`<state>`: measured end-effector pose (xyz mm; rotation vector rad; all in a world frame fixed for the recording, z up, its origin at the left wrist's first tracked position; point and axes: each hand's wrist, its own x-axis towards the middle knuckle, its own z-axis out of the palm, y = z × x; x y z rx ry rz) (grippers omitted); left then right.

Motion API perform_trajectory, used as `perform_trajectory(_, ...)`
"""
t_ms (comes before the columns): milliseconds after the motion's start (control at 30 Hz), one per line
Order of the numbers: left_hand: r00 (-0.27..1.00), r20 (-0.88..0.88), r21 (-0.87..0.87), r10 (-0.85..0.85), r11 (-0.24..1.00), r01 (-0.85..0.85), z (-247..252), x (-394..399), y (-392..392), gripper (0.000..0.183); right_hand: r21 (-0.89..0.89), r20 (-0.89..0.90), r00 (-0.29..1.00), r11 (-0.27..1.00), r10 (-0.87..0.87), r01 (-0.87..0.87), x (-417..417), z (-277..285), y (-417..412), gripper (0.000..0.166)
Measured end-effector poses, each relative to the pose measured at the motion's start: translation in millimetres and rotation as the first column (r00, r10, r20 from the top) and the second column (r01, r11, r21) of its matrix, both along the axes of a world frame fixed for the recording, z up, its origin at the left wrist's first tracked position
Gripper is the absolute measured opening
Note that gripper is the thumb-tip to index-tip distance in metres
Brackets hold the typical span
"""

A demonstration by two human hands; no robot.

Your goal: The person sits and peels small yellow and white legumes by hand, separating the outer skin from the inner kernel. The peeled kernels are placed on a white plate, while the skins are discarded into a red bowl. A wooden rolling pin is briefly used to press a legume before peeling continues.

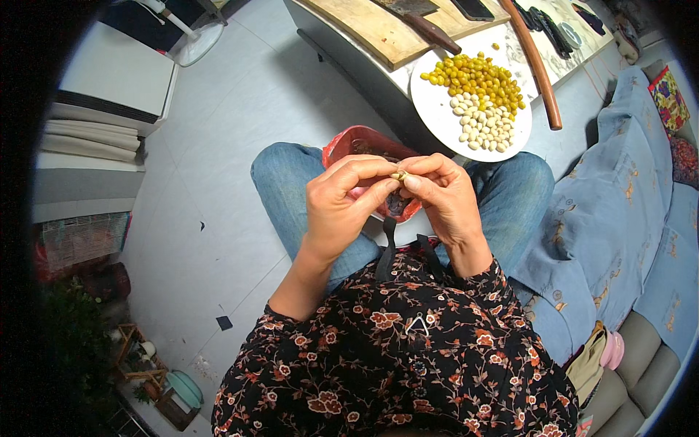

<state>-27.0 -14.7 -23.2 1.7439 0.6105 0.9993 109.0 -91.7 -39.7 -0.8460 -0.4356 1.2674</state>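
Between the fingertips of my left hand (349,191) and my right hand (439,188) is a small pale nut (400,175), apparently a ginkgo nut with its shell split. Both thumbs and forefingers pinch it. Below my hands, a bin lined with a red plastic bag (349,139) stands between my knees, dark scraps inside; my hands hide part of it. Just beyond my right hand, a white plate (437,128) sits at the table edge. It bears a heap of yellow-green kernels (480,76) and a group of pale nuts in their shells (486,128).
On the marble-patterned table (590,46) are a wooden cutting board (355,24), a cleaver (431,33), a phone (474,8) and a wooden stick (538,71) overhanging the edge. One loose kernel (495,46) lies beyond the plate. A sofa with blue covers (590,218) is at right.
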Motion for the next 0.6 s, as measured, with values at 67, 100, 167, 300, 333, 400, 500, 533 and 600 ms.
perform_trajectory(67,0.999,0.043,0.072,-0.016,0.997,0.013,0,0,0,0.016,0.053,0.079,0.997,0.999,-0.002,-0.002,1,-1,-2,0.013)
perform_trajectory(100,0.998,0.064,0.107,-0.026,0.994,0.019,-1,0,0,0.016,0.055,0.084,0.996,0.998,-0.008,0.003,1,1,-3,0.012)
perform_trajectory(167,0.997,0.07,0.102,-0.034,0.994,0.027,4,0,-2,0.015,0.06,0.094,0.995,0.998,-0.02,0.015,-1,5,-5,0.012)
perform_trajectory(300,0.987,0.152,0.116,-0.061,0.992,0.043,-5,0,-2,0.015,0.105,0.131,0.99,0.994,-0.051,0.037,-2,5,-6,0.012)
perform_trajectory(333,0.983,0.173,0.071,-0.063,0.996,0.052,-5,0,-3,0.016,0.117,0.127,0.991,0.993,-0.048,0.033,-1,5,-6,0.012)
perform_trajectory(400,0.974,0.215,-0.019,-0.066,0.997,0.072,-4,-1,-5,0.016,0.148,0.127,0.99,0.988,-0.054,0.035,-2,5,-6,0.013)
perform_trajectory(500,0.949,0.31,-0.216,-0.054,0.968,0.126,-2,-1,-6,0.018,0.192,0.144,0.986,0.98,-0.084,0.056,-3,6,-5,0.014)
perform_trajectory(533,0.968,0.249,-0.103,-0.029,0.993,0.056,-3,-1,-3,0.019,0.197,0.154,0.983,0.978,-0.097,0.066,-3,7,-5,0.015)
perform_trajectory(600,0.99,0.136,0.139,0.045,0.988,-0.064,-4,-3,4,0.02,0.205,0.171,0.979,0.976,-0.114,0.078,-3,9,-5,0.015)
